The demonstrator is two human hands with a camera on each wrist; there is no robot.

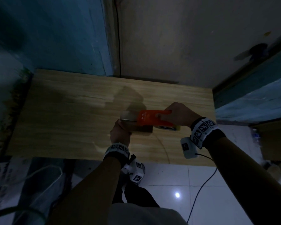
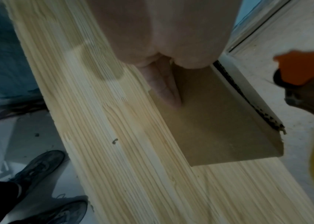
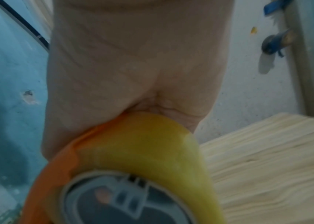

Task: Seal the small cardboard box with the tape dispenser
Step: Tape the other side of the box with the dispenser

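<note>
- Head view: small cardboard box (image 1: 142, 128) sits on the wooden bench (image 1: 71, 119), near its 5 o'clock edge, mostly hidden under the tape dispenser (image 1: 150, 118).
- Right hand (image 1: 177, 114) grips the orange dispenser by its handle, coming in from 3 o'clock; yellowish tape roll (image 1: 167, 127) sits at the hand end, dispenser body lies over the box top.
- Left hand (image 1: 120, 132) holds the box's 9 o'clock end, fingers wrapped on it; clear strip of tape (image 1: 126, 114) stands at the dispenser nose just above that hand.
- Left wrist view: fingers (image 2: 164, 86) lie flat against the brown box (image 2: 215, 121) side wall, thumb out of sight; box rests on the bench (image 2: 123, 151). Dispenser (image 2: 303, 66) at 3 o'clock, blurred. Shoes (image 2: 43, 166) on the floor at 7 o'clock.
- Right wrist view: palm of the hand (image 3: 133, 68) closed on the dispenser (image 3: 56, 159); tape roll (image 3: 143, 145) fills 6 o'clock, bench (image 3: 267, 159) at 4 o'clock. Box not visible here.
</note>
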